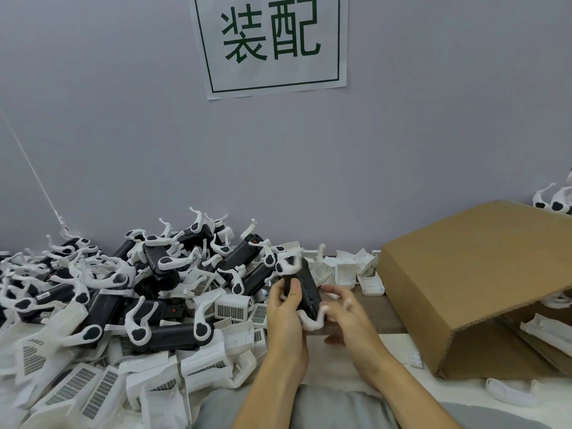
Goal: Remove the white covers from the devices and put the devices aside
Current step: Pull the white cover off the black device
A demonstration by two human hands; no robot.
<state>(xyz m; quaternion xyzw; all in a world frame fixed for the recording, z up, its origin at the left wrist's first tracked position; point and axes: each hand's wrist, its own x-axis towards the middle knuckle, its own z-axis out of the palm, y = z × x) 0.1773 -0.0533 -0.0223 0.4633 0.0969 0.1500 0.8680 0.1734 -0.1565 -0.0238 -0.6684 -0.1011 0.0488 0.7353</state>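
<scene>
Black device (pixel 301 286) gripped in left hand (pixel 286 308), right hand (pixel 346 314) blurred beside it, fingers seemingly loose.

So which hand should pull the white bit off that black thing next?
Probably the right hand. The left hand already grips the black device around its body, steadying it, while the right hand's fingers sit loose beside the white piece at its lower end.

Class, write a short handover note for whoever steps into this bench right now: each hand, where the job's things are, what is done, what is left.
Left hand grips a black device. Right hand is beside its lower end, blurred, grip unclear.
Big pile of devices sits left of the hands.
Loose white covers lie behind the hands, beside the cardboard box.
Done: some covers are off.
Left: finish this device, then work through the pile.
</scene>
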